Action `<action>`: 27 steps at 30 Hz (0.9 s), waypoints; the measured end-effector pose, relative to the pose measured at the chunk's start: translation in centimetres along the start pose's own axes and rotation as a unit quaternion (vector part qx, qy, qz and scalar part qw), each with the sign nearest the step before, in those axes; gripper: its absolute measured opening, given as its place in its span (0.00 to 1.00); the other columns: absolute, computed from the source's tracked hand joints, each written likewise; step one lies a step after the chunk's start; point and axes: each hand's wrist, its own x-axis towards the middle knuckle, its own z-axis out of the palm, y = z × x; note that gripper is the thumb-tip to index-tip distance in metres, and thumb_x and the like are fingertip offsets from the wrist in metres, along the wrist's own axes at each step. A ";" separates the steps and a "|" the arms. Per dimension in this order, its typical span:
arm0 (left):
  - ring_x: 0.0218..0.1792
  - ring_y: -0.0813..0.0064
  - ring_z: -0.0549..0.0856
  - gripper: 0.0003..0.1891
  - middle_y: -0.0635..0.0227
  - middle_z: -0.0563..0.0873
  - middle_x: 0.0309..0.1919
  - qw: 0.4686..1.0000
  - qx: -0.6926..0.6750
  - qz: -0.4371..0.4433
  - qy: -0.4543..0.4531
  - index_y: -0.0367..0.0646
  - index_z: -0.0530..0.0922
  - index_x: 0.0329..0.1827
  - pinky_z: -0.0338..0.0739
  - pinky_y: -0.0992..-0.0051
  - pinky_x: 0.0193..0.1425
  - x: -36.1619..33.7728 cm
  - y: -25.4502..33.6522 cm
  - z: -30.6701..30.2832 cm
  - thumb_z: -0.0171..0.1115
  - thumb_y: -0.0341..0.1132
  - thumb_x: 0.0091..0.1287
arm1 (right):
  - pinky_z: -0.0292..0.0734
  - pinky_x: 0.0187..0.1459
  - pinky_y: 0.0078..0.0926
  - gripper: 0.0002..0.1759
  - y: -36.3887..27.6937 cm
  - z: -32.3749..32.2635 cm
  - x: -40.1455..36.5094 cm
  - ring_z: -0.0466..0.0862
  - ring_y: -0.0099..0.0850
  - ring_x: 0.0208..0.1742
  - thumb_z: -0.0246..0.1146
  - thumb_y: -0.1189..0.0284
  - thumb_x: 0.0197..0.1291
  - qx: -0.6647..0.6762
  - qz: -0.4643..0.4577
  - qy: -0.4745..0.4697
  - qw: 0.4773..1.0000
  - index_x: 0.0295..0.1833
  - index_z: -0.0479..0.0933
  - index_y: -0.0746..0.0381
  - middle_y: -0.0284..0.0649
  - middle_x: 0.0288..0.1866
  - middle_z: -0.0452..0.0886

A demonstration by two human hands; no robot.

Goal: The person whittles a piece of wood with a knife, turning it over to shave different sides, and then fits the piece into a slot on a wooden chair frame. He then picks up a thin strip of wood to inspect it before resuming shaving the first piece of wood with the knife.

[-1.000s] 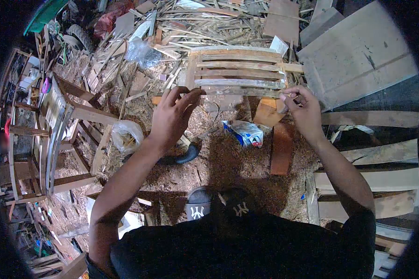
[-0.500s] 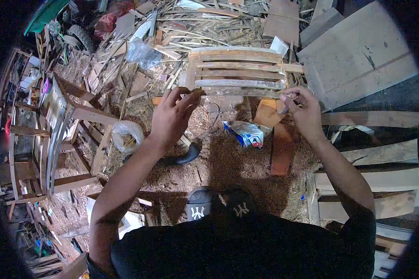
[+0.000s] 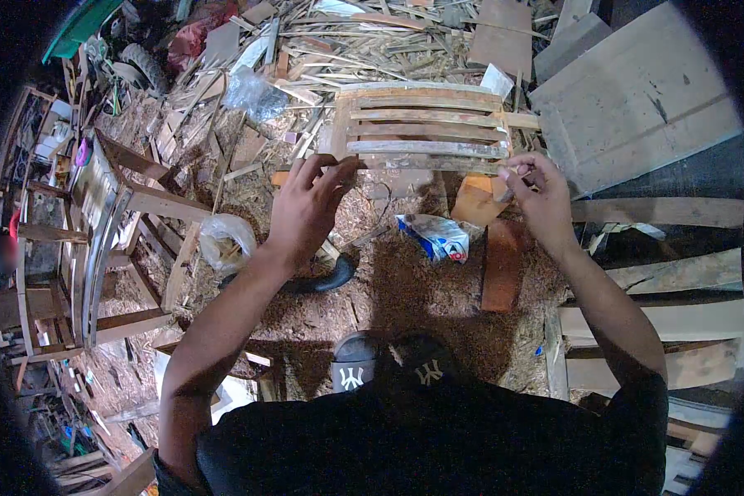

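Note:
A slatted wooden frame (image 3: 426,128) with several crosswise slats lies ahead of me. Along its near edge a thin greyish-brown strip (image 3: 430,164) spans the gap between my hands. My left hand (image 3: 310,202) is closed at the strip's left end, thumb and fingertips pinched together. At the opposite end, the thumb and curled fingers of my right hand (image 3: 540,194) pinch close to the frame's right corner. I cannot tell what material the strip is. Below my right hand lie an orange-brown piece (image 3: 479,201) and a reddish-brown board (image 3: 503,264).
A blue-and-white packet (image 3: 438,238), a clear plastic bag (image 3: 226,242) and a dark curved object (image 3: 326,277) lie on the sawdust floor. Wooden frames stand left (image 3: 112,223) and right (image 3: 657,322). Scrap wood (image 3: 372,41) covers the back, beside a large panel (image 3: 636,99).
Almost nothing differs. Both hands stay at the strip's ends, with only a very slight shift of my left hand.

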 end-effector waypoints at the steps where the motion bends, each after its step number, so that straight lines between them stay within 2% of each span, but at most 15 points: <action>1: 0.50 0.57 0.84 0.24 0.62 0.82 0.51 1.000 -0.004 -0.002 -0.013 0.53 0.81 0.64 0.83 0.63 0.53 0.0 0.0 0.0 0.70 0.28 0.63 | 0.77 0.46 0.22 0.10 -0.1 0.0 0.0 0.77 0.21 0.43 0.73 0.74 0.63 0.013 0.004 -0.003 1.000 0.46 0.81 0.63 0.32 0.38 0.76; 8: 0.49 0.58 0.84 0.24 0.62 0.82 0.51 1.000 -0.011 -0.014 -0.014 0.53 0.81 0.63 0.83 0.64 0.53 0.0 0.2 -0.1 0.69 0.27 0.63 | 0.77 0.46 0.23 0.10 -0.7 -0.1 -0.1 0.76 0.21 0.44 0.72 0.75 0.63 0.026 -0.007 -0.015 1.000 0.47 0.79 0.63 0.31 0.39 0.76; 10: 0.48 0.60 0.83 0.20 0.65 0.81 0.49 1.000 0.005 -0.001 0.010 0.56 0.81 0.63 0.83 0.63 0.46 0.0 0.0 0.1 0.67 0.32 0.67 | 0.77 0.47 0.23 0.10 0.0 0.0 0.0 0.76 0.21 0.44 0.72 0.75 0.64 0.018 0.003 -0.008 1.000 0.47 0.79 0.63 0.31 0.39 0.76; 15: 0.48 0.61 0.83 0.20 0.66 0.81 0.48 1.000 0.003 -0.002 0.011 0.56 0.81 0.63 0.83 0.63 0.46 -0.1 0.2 0.1 0.66 0.32 0.68 | 0.77 0.49 0.23 0.11 -0.4 0.0 -0.2 0.77 0.20 0.45 0.72 0.74 0.64 0.040 -0.001 -0.022 0.999 0.48 0.79 0.63 0.31 0.39 0.77; 17: 0.47 0.61 0.83 0.19 0.67 0.81 0.48 1.000 0.006 -0.003 0.018 0.57 0.81 0.62 0.82 0.63 0.46 -0.1 0.2 0.1 0.66 0.32 0.68 | 0.77 0.50 0.23 0.11 -0.5 0.0 -0.2 0.78 0.21 0.44 0.72 0.73 0.64 0.051 0.039 -0.008 0.998 0.47 0.80 0.64 0.32 0.39 0.78; 20: 0.47 0.60 0.85 0.24 0.64 0.82 0.52 0.999 0.007 -0.028 -0.022 0.59 0.82 0.65 0.84 0.65 0.50 -0.1 0.3 0.1 0.68 0.30 0.66 | 0.77 0.48 0.23 0.10 -0.2 -0.1 0.0 0.79 0.22 0.43 0.72 0.73 0.64 0.013 0.007 -0.012 1.000 0.46 0.81 0.64 0.33 0.39 0.80; 22: 0.47 0.62 0.82 0.20 0.67 0.81 0.47 1.000 0.008 -0.006 -0.006 0.56 0.82 0.63 0.82 0.63 0.46 -0.1 0.3 0.1 0.65 0.32 0.69 | 0.78 0.47 0.23 0.09 -0.2 -0.1 0.1 0.80 0.22 0.43 0.72 0.73 0.64 0.012 0.005 -0.013 1.000 0.46 0.82 0.64 0.33 0.39 0.81; 27: 0.46 0.62 0.82 0.19 0.66 0.81 0.48 1.000 0.002 0.003 -0.001 0.55 0.82 0.64 0.82 0.64 0.46 0.0 0.4 0.0 0.65 0.32 0.70 | 0.78 0.45 0.23 0.09 -0.4 -0.2 0.1 0.80 0.22 0.43 0.72 0.73 0.64 0.030 0.026 -0.025 0.999 0.46 0.82 0.64 0.33 0.39 0.81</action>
